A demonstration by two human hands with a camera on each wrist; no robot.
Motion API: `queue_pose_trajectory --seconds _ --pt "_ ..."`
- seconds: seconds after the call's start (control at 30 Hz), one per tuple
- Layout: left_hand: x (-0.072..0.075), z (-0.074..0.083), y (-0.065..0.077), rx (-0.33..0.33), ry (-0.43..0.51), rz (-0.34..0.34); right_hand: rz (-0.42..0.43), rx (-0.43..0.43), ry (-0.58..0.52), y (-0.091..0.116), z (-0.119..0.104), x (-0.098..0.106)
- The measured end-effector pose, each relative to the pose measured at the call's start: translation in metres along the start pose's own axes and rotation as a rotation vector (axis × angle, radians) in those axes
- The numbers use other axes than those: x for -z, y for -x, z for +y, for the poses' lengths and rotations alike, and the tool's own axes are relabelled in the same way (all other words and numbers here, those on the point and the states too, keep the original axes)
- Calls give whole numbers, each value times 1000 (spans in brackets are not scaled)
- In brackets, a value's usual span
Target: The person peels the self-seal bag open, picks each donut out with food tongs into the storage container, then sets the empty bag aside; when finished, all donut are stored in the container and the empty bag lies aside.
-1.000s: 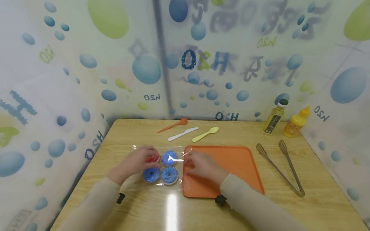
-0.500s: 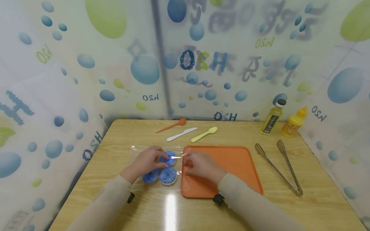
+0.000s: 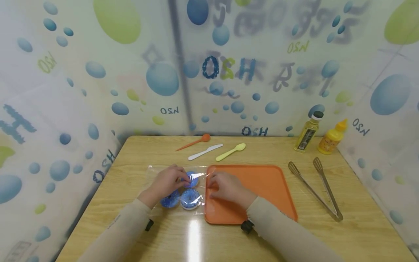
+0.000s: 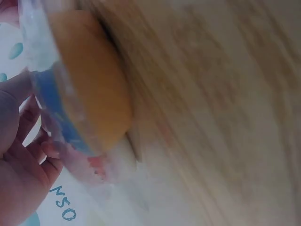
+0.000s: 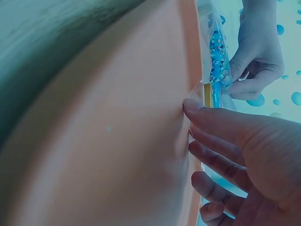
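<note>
Several toy doughnuts lie inside a clear plastic bag [image 3: 204,209] on the table. A speckled blue doughnut [image 3: 190,199] is at the front, and a plain blue doughnut [image 3: 193,179] is behind it. Over the bag, my left hand [image 3: 165,183] pinches the film near the rear blue doughnut and covers the red one in the head view. A bit of red doughnut [image 4: 98,165] shows in the left wrist view. My right hand [image 3: 229,187] pinches the bag's right edge with thumb and fingertips, above the left rim of an orange tray [image 3: 258,182].
An orange spoon [image 3: 205,137], a white knife [image 3: 204,152] and a yellow spoon [image 3: 230,152] lie behind the bag. Metal tongs [image 3: 330,196] rest right of the tray. An oil bottle [image 3: 307,134] and a yellow squeeze bottle [image 3: 331,140] stand at the back right.
My left hand has moved right, from over the red doughnut to beside the rear blue one, and then stayed nearly still. The right hand keeps its place at the bag's edge.
</note>
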State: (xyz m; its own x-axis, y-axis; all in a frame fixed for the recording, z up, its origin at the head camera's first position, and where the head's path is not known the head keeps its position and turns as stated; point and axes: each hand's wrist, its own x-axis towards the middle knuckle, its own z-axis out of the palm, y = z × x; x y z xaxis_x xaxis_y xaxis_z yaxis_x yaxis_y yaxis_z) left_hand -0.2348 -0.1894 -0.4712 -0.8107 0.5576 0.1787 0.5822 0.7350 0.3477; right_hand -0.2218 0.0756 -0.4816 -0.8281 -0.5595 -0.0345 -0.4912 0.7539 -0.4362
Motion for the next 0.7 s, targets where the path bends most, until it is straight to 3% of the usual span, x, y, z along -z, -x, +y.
queue_pose_trajectory --seconds 0.3,0.43,0.7 --pt "9 2 4 52 64 44 11 16 0 2 0 1" --pt "17 0 5 41 85 77 21 34 -13 4 2 2" --pt "29 5 8 60 92 95 48 -22 -167 23 23 13"
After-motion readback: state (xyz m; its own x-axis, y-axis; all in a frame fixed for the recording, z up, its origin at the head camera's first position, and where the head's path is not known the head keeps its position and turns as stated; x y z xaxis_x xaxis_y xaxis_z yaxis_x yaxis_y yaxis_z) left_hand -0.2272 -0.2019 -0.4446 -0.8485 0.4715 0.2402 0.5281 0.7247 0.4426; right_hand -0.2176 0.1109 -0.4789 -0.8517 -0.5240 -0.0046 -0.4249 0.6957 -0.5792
